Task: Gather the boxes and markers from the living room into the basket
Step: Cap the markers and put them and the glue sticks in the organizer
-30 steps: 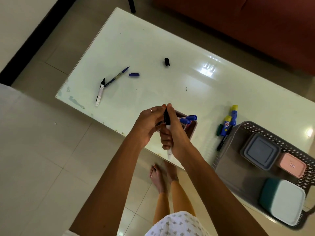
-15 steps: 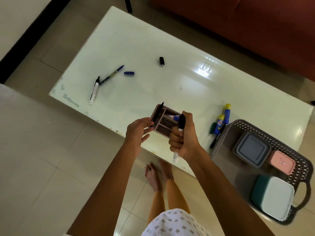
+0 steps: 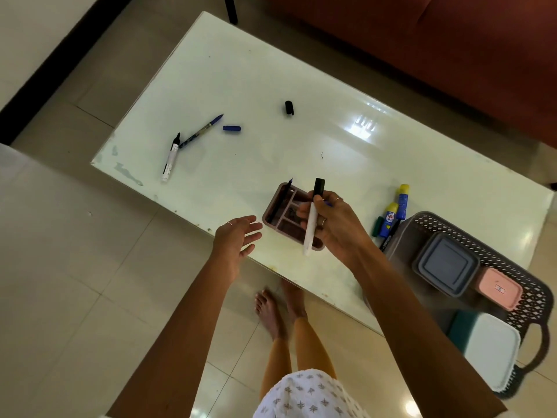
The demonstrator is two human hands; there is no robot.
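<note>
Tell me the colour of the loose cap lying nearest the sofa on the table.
Black. The cap shows clearly in the head view, lying alone on the pale table.

it was a home living room. a low white coffee table stood on a floor of large beige tiles, and just beyond the table's far side ran a rust-red sofa. household odds lay on the table: loose markers, glue sticks and a perforated plastic basket at its right end. the person stood barefoot at the table's near edge.
</note>
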